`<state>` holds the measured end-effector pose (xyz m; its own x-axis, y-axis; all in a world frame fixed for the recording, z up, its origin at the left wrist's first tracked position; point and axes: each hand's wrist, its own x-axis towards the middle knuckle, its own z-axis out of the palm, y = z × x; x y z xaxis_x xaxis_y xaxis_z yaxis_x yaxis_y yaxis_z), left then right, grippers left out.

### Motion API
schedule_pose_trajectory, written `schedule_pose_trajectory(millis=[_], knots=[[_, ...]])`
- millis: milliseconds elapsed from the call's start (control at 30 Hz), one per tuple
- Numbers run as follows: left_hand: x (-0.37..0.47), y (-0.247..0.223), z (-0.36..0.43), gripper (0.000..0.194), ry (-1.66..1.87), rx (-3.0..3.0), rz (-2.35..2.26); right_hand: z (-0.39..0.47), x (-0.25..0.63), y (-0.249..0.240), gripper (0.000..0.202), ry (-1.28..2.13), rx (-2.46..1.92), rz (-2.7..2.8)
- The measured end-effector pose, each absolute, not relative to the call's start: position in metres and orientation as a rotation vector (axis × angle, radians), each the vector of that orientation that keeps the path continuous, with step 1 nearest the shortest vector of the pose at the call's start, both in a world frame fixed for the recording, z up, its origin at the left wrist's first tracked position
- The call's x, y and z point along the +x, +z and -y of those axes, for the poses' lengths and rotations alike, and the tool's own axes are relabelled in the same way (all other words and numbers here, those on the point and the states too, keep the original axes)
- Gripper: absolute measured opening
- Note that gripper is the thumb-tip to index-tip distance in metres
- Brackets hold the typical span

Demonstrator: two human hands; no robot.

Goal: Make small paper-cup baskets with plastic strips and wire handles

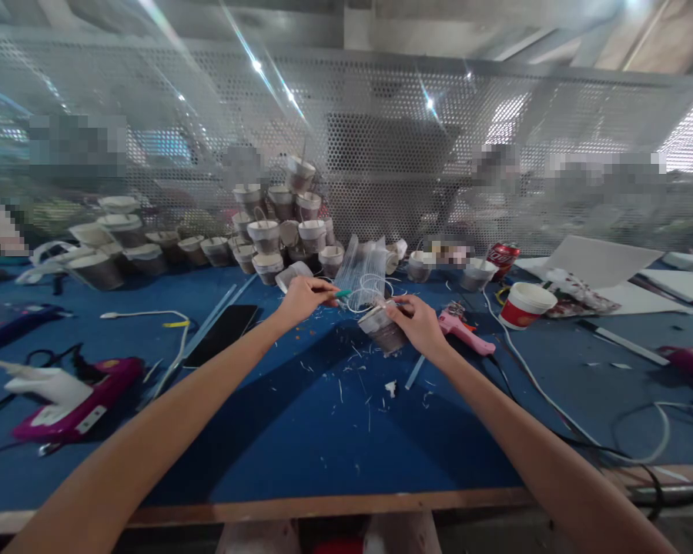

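Note:
My left hand (305,298) is closed on a small teal tool (343,293), whose exact kind I cannot make out. To its right, my right hand (420,323) grips the rim of a small grey bucket (383,329) with a pale upper band, tilted just above the table. White looped cord (355,302) lies between the hands and the bucket. Behind them is a bundle of clear glue sticks (363,265). A pink glue gun (467,331) rests beside my right hand.
Similar buckets (266,238) are stacked at the back, with more (95,269) at left. A black phone (222,335) and a magenta power strip (81,400) lie left. A paper cup (525,305), a red can (502,259) and cables (531,377) occupy the right. Scraps (391,388) litter the blue table.

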<state>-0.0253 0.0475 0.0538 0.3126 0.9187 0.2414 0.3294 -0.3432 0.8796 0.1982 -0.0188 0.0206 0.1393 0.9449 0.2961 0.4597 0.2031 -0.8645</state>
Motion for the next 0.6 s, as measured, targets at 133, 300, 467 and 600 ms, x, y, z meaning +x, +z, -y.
schedule_pose_trajectory(millis=[133, 300, 467, 600], knots=[[-0.0244, 0.0534, -0.0490, 0.014, 0.936, 1.706, -1.111, 0.0140, 0.1996, 0.0159, 0.046, 0.668, -1.404, 1.392], [-0.0285, 0.0522, -0.0510, 0.012, 0.859, 1.852, -1.172, 0.0114, 0.2001, 0.0120, 0.047, 0.724, -1.367, 1.345], [-0.0297, 0.0550, -0.0464, 0.017, 0.836, 1.981, -1.177, 0.0121, 0.1976, 0.0103, 0.044, 0.711, -1.350, 1.359], [-0.0270, 0.0538, -0.0454, 0.017, 0.848, 1.934, -1.191, 0.0126, 0.1969, 0.0106, 0.044, 0.718, -1.341, 1.354]])
